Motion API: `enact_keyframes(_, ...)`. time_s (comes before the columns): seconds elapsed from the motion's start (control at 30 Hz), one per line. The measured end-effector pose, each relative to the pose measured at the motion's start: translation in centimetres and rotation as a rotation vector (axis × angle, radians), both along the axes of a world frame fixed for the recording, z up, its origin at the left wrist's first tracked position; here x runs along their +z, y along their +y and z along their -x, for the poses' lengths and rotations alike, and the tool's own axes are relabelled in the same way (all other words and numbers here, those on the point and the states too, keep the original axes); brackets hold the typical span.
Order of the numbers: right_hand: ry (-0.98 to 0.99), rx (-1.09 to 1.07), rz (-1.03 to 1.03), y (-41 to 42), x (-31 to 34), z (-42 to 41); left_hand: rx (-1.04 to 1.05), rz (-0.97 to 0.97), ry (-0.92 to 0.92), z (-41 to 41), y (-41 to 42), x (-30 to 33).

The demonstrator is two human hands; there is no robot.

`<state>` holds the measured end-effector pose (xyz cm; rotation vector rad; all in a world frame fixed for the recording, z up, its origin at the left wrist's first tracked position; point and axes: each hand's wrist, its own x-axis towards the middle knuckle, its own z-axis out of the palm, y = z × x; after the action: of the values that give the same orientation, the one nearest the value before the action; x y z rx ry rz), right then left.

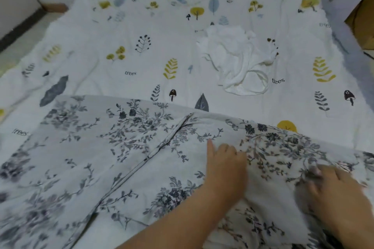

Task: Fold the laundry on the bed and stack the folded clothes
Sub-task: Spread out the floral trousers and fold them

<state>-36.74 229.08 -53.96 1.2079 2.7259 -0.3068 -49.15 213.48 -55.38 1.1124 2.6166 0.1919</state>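
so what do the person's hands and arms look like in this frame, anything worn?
Both are bare. The left hand and its forearm show no sleeve, glove, watch or ring as far as the frame reaches. The right hand is motion-blurred, so small items like rings can't be ruled out there, but no sleeve or glove shows. No markings or straps on either arm.

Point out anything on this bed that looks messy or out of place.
The white garment lies crumpled in a heap on the bedspread, straps trailing, not folded. The grey floral cloth both hands are working is still only partly flattened, bunched under the right hand. Nothing looks spilled or damaged.
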Motion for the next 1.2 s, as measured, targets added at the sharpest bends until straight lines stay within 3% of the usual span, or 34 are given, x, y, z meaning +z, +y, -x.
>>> enact_keyframes(0.23, -0.113, 0.456, 0.154, -11.0, 0.7, 3.3, 0.328, 0.210, 0.108, 2.9, -17.2, 0.9)
enact_keyframes(0.37, 0.016, 0.705, 0.124, -18.2, 0.2, 5.2, 0.484, 0.310, 0.106, 3.6, -25.6, 1.4)
enact_keyframes(0.43, -0.037, 0.712, 0.154, -21.4, -0.1, 6.8, 0.516, 0.392, 0.038, 3.8, -28.6, 1.2)
enact_keyframes(0.53, 0.037, 0.724, 0.113, -25.6, 0.1, 9.4, 0.495, 0.431, -0.041, 4.7, -31.5, 0.8)
enact_keyframes(0.67, 0.019, 0.650, 0.131, -30.7, -0.6, 12.9, 0.416, 0.338, -0.138, 6.5, -33.9, 2.6)
enact_keyframes(0.9, 0.026, 0.636, -0.040, -34.1, -0.6, 19.3, 0.262, 0.443, -0.075, 12.8, -37.8, 6.6)
enact_keyframes(1.07, 0.182, 0.480, 0.018, -32.8, 1.0, 23.2, 0.185, 0.640, -0.069, 20.0, -40.9, 8.9)
enact_keyframes(1.2, 0.207, 0.437, 0.037, -31.3, 1.5, 26.2, 0.282, 0.500, 0.110, 26.9, -41.7, 9.9)
